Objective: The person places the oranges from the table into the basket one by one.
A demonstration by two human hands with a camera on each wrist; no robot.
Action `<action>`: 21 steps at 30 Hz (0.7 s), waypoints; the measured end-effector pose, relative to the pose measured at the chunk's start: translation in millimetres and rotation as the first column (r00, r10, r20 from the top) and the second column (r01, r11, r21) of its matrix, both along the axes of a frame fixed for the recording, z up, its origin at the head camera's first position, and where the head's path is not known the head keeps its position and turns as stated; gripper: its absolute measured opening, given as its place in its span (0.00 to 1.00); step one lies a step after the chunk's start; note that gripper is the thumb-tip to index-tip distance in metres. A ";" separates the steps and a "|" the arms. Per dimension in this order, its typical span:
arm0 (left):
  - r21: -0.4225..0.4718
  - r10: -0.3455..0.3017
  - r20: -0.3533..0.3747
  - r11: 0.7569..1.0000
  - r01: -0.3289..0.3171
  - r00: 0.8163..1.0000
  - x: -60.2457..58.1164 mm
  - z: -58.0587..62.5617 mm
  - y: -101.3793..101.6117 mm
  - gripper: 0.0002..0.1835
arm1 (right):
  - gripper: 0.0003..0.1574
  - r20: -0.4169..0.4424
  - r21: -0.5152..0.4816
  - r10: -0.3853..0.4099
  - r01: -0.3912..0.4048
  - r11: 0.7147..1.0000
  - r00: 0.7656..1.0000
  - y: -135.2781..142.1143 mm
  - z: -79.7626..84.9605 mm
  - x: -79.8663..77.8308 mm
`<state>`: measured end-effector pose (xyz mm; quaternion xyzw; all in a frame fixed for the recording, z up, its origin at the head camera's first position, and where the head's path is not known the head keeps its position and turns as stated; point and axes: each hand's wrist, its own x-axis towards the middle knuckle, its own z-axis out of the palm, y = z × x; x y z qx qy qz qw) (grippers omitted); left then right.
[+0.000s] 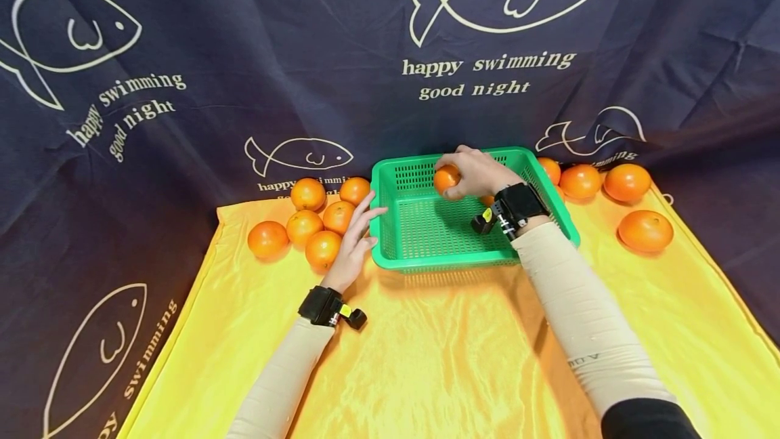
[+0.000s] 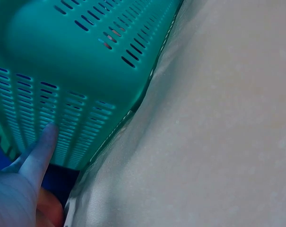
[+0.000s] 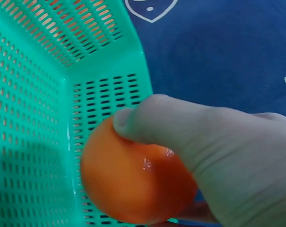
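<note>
My right hand grips an orange over the far part of a green plastic basket. In the right wrist view the thumb presses on top of this orange, close to the slotted basket wall. Part of another orange shows inside the basket, mostly hidden beneath the right hand. At the basket's left side, my left hand has its fingers extended, fingertips at the rim. From the left wrist, one straight finger overlaps the basket's slotted outer wall.
Several oranges lie together left of the basket, right beside the left hand. More oranges sit to the right, one nearer the front. Yellow cloth covers the table; a dark fish-print curtain hangs behind.
</note>
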<state>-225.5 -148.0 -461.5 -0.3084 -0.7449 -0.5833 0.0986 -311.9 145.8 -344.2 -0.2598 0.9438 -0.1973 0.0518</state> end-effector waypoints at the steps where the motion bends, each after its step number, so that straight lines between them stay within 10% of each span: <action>1: -0.001 -0.001 0.002 1.000 0.001 1.000 2.4 3.8 0.5 0.30 | 0.36 0.001 0.000 -0.004 0.004 1.000 1.000 -1.0 -1.7 -0.5; 9: -0.019 -0.008 0.016 1.000 0.008 1.000 15.4 25.3 3.1 0.29 | 0.37 0.027 0.021 -0.047 0.047 0.999 0.999 -6.4 -18.7 -4.1; 21: -0.015 0.015 0.002 1.000 -0.015 1.000 -4.3 -8.5 -1.3 0.31 | 0.38 0.039 0.035 -0.081 0.079 0.996 0.996 -8.8 -36.8 -8.7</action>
